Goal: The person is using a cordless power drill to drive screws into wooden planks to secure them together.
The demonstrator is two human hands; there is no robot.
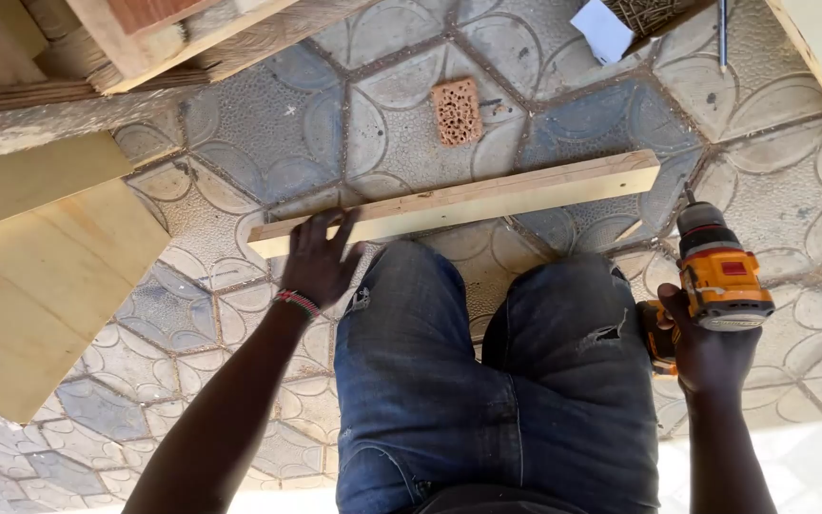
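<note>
A patterned tiled floor [268,133] fills the view and bears everything else. The landmark is the long wooden batten [487,195], which lies flat across the floor, tilted slightly, its right end higher in the picture. To the left of the batten, pale plywood sheets [40,276] are laid; beyond its left end, stacked timber [145,48] is seen. Just on the near side of the batten, two knees in torn blue jeans [487,381] are planted.

Near the batten's right end, an orange and black cordless drill [715,271] is gripped by the right hand [706,352], fingers closed round the handle, bit pointing away and not touching the wood. At the batten's left end, the left hand [316,262] is spread open and pressed flat on the wood; a beaded wristband [297,303] is worn.

Beyond the batten's middle, a small perforated brick piece [456,111] lies well apart; beyond its right end, a white scrap [603,30] and a thin pencil-like rod [721,36] lie.

For good work, the batten should be held firmly down, and the bit set square to the wood, well clear of the spread fingers.
</note>
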